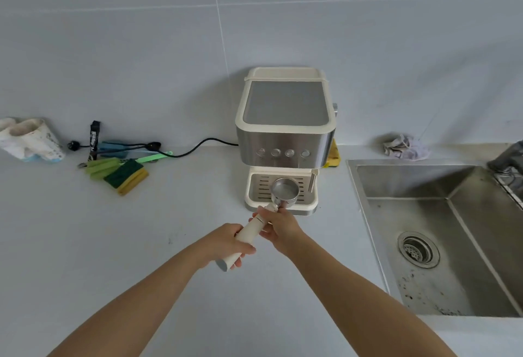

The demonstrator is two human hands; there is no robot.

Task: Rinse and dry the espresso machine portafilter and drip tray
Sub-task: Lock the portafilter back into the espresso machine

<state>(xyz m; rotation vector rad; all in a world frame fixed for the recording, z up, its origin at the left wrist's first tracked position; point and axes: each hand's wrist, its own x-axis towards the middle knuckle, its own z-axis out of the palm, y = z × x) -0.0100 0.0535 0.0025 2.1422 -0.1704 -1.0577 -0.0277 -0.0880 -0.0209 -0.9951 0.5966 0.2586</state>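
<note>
Above the tray (pixel 261 185), the portafilter (pixel 285 188) is clasped by left grip (pixel 226 240) and right grip (pixel 280 228); if tilted before the sink (pixel 410 184), dregs could be spilled.

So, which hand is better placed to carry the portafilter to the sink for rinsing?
Right. The right hand grips the portafilter handle near the basket, and the sink lies on that side; the left hand is farther.
</note>
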